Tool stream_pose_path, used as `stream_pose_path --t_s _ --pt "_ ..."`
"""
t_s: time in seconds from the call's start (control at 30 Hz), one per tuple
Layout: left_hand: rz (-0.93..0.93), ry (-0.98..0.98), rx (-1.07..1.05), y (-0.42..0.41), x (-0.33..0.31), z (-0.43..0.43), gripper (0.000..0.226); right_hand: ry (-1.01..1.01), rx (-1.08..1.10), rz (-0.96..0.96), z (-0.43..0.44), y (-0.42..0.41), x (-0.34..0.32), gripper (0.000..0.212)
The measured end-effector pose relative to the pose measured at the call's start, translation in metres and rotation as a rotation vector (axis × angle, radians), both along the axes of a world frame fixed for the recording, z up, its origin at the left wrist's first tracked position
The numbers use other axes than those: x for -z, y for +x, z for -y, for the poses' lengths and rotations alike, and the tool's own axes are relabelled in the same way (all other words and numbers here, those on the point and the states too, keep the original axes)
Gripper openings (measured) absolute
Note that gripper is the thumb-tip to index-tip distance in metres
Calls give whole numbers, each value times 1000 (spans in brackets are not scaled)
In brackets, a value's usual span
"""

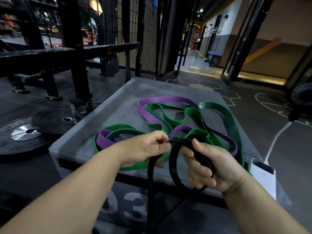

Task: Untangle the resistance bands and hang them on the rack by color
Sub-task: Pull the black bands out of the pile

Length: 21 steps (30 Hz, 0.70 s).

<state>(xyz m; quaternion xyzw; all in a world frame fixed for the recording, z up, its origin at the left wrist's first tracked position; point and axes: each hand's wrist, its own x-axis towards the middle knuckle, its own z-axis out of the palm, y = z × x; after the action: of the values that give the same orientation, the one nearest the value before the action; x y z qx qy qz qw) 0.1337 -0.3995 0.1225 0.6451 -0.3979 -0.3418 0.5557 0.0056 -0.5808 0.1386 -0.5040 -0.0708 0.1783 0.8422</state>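
Note:
A tangle of green bands and purple bands lies on top of a grey padded box. A black band is lifted off the pile above the box's near edge and loops down over its front. My left hand pinches the black band at its top fold. My right hand grips the same band, with loops wound round its fingers. The two hands are close together, almost touching.
Black weight plates lie on the floor to the left. A dark steel rack frame and a mesh wall stand behind the box. A white power bank with a cable sits at the box's right corner. A fan stands at the right.

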Motion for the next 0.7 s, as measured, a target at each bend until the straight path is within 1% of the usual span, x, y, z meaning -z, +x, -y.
stream_pose_path --t_s 0.1,0.13,0.17,0.23,0.27,0.3,0.33,0.4,0.47,0.57,0.63,0.7 --pt "-148 -235 -23 1 -10 -1 59 -51 -104 34 2 0 5 25" --pt "-134 -267 -41 0 -13 -1 57 -53 -165 43 1 0 7 19" --pt "-70 -271 -60 -2 -15 -1 49 -54 -228 50 -1 0 10 15" --pt "150 -229 -94 -9 -17 2 24 -83 -310 55 -7 1 15 23" --pt "245 -202 -95 -13 -18 4 16 -97 -331 65 -11 1 17 29" --pt "308 -181 -86 -17 -18 7 14 -102 -338 77 -13 2 19 32" --pt "329 -160 -71 -20 -18 10 16 -98 -327 88 -14 2 20 34" --pt "257 -133 -62 -24 -18 12 24 -76 -269 101 -14 4 21 37" --pt "189 -143 -74 -22 -16 12 26 -55 -177 98 -14 5 19 46" --pt "200 -108 -93 -17 -11 9 28 -22 -28 13 -18 5 13 59" --pt "124 -83 -57 -18 -11 9 28 19 -18 -46 -17 7 9 55" --pt "70 -74 -35 -23 -12 9 33 69 -69 -56 -14 10 7 47"
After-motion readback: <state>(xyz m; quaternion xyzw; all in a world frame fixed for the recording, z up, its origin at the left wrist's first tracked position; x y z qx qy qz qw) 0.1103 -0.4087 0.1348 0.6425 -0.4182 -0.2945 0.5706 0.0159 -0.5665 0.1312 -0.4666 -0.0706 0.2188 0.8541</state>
